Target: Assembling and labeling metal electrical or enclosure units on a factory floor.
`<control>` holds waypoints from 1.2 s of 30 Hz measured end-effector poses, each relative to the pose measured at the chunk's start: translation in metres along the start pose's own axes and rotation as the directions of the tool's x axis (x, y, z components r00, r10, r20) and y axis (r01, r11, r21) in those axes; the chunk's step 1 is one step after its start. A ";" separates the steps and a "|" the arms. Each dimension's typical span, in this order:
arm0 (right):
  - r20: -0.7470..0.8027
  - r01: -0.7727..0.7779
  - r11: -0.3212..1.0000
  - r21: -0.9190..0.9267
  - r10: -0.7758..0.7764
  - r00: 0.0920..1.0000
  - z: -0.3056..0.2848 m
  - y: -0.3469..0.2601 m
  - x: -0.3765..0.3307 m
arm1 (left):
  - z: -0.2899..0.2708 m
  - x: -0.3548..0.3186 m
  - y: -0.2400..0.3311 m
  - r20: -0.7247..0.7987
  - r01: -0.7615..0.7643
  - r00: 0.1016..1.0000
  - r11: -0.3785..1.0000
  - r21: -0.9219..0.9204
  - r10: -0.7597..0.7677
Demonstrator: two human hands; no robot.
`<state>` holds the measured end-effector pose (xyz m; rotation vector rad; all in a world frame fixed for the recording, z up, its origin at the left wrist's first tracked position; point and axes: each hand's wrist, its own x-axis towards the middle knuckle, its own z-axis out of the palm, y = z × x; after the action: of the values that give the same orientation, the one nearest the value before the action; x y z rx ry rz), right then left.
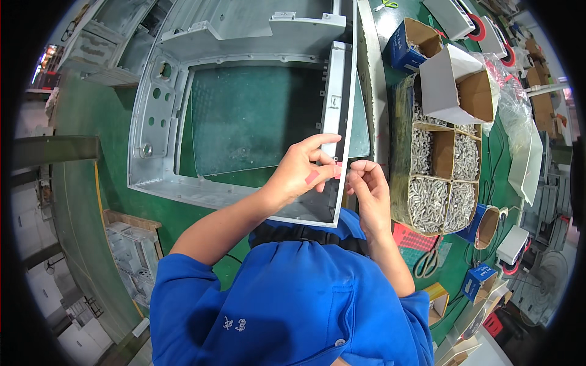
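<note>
Here your left hand (303, 171) lies against the near right edge of the grey metal frame (183, 110), fingers spread and stretched along the edge rail, so that it steadies the casting while the fingertips work; a small red sticker (312, 177) clings to the back of that hand, likely parked there to be within reach. Your right hand (368, 186) sits just beside it, on the outer side of the rail, fingers curled in a pinch around something small and pinkish (337, 171) that meets the left fingertips at the rail; I cannot tell exactly what it is. So neither hand is clenched: the left is open and pressing, the right is closed to a fine pinch. The frame lies flat on the green table (91, 122), pulled close to your body so its near corner rests right under both hands, with its open window ahead of your left hand. Just to the right of your right hand stands a divided cardboard box of silvery screws (427, 198), kept near for quick picking. Below your right hand lie a sheet of red stickers (408, 239) and a pair of scissors (429, 261), also in easy reach
</note>
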<state>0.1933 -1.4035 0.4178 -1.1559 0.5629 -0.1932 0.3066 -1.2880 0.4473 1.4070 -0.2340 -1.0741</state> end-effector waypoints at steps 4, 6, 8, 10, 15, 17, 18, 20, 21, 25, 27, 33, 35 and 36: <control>-0.040 0.004 1.000 -0.014 -0.005 0.999 0.000 0.002 0.000 | -0.001 -0.002 -0.002 0.034 -0.009 0.999 1.000 -0.006 0.009; -0.023 0.000 1.000 0.000 0.000 1.000 -0.003 0.003 -0.001 | -0.004 -0.004 0.000 0.050 0.017 0.999 1.000 -0.008 -0.016; -0.020 -0.001 1.000 -0.001 0.001 1.000 -0.006 0.003 -0.001 | -0.004 -0.007 0.004 0.040 0.075 0.996 0.997 0.001 -0.075; -0.029 0.004 1.000 -0.017 -0.004 1.000 -0.007 0.003 -0.001 | -0.001 -0.005 0.003 0.020 0.055 0.998 0.998 -0.021 -0.055; -0.014 0.014 1.000 0.003 -0.014 1.000 -0.006 0.003 -0.003 | 0.011 -0.001 -0.003 -0.046 -0.079 0.996 0.995 0.063 0.082; -0.018 0.008 1.000 0.007 -0.008 1.000 -0.007 0.003 -0.004 | 0.013 -0.002 -0.001 -0.052 -0.060 0.997 0.996 0.065 0.064; -0.022 0.002 1.000 0.006 -0.001 1.000 -0.008 0.004 -0.004 | 0.013 -0.002 -0.001 -0.056 -0.051 0.997 0.997 0.066 0.054; -0.020 -0.002 1.000 0.014 0.002 1.000 -0.010 0.006 -0.004 | 0.011 -0.004 0.000 -0.029 -0.056 0.998 0.997 0.052 0.057; -0.015 0.000 1.000 0.019 0.000 1.000 -0.011 0.008 -0.004 | 0.010 -0.005 0.000 -0.015 -0.058 0.998 0.997 0.045 0.059; -0.023 -0.020 1.000 0.016 0.020 1.000 -0.013 0.011 -0.007 | 0.003 -0.010 -0.002 0.031 -0.053 0.998 0.998 0.042 0.052; -0.032 -0.026 1.000 0.014 0.027 0.999 -0.017 0.014 -0.008 | 0.002 -0.013 0.004 0.005 0.021 1.000 0.999 0.045 -0.022; -0.044 -0.038 0.999 0.009 0.039 0.998 -0.019 0.014 -0.012 | 0.010 -0.006 -0.006 -0.064 -0.049 0.997 0.999 0.020 0.051; -0.053 -0.038 0.999 0.014 0.039 0.998 -0.020 0.014 -0.012 | 0.014 -0.005 -0.006 -0.082 -0.066 0.994 0.997 0.037 0.069; -0.055 -0.037 0.999 0.017 0.038 0.998 -0.020 0.015 -0.012 | 0.016 -0.006 -0.005 -0.091 -0.066 0.993 0.997 0.049 0.070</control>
<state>0.1701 -1.4087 0.4025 -1.1261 0.6305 -0.1982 0.2905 -1.2937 0.4493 1.4758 -0.2385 -0.9501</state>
